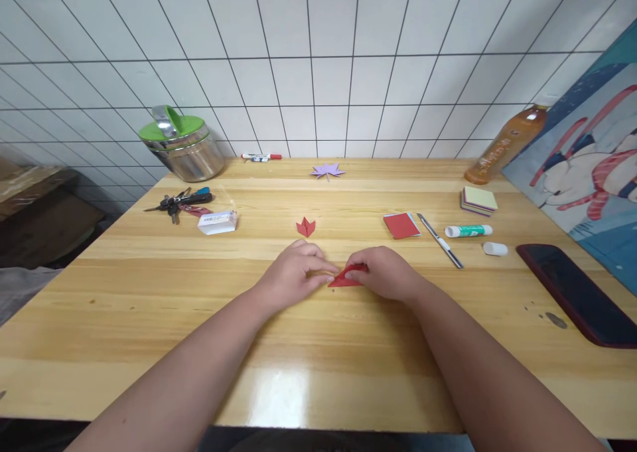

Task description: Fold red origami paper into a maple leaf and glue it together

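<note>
A folded piece of red paper (pixel 341 281) lies low over the table in front of me, its pointed corner toward the left. My right hand (pixel 383 273) pinches it between thumb and fingers and covers its right part. At the left corner, the thumb and fingertips of my left hand (pixel 293 276) come together on the paper's edge. Just beyond my left hand rests a small red folded paper leaf (pixel 306 227) with several points. A stack of square paper (pixel 402 226), red on top, sits past my right hand.
A utility knife (pixel 440 241), glue stick (pixel 468 231), its white cap (pixel 495 249), phone (pixel 580 293), sticky notes (pixel 478 200) and bottle (pixel 507 145) are to the right. Leftward are keys (pixel 179 202), a small box (pixel 217 222) and metal pot (pixel 186 150). A purple paper leaf (pixel 327 170) and marker (pixel 261 157) lie near the wall.
</note>
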Demonstrator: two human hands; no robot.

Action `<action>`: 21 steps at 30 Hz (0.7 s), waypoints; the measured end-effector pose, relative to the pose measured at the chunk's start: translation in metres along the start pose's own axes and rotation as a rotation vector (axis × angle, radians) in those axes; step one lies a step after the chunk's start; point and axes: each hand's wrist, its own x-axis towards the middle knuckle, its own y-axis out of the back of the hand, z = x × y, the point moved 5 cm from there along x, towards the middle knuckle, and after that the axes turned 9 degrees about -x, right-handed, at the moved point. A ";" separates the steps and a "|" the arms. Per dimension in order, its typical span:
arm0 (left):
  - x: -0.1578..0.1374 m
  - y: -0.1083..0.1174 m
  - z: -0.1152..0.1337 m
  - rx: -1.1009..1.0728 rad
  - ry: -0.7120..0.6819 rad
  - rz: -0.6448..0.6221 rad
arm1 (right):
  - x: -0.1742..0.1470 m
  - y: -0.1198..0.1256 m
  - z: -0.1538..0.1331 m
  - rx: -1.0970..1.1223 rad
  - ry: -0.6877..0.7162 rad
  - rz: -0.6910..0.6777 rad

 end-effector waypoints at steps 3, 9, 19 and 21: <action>0.003 -0.010 -0.007 -0.015 -0.048 -0.079 | 0.004 -0.003 -0.003 -0.064 0.072 0.008; 0.007 -0.012 -0.020 -0.014 0.081 -0.032 | 0.001 0.012 0.001 -0.201 -0.169 0.188; 0.005 -0.011 -0.027 -0.099 0.132 -0.024 | -0.001 -0.001 0.003 -0.016 -0.260 0.049; 0.005 -0.011 -0.026 -0.100 0.139 -0.039 | 0.000 -0.004 0.003 0.010 -0.277 0.032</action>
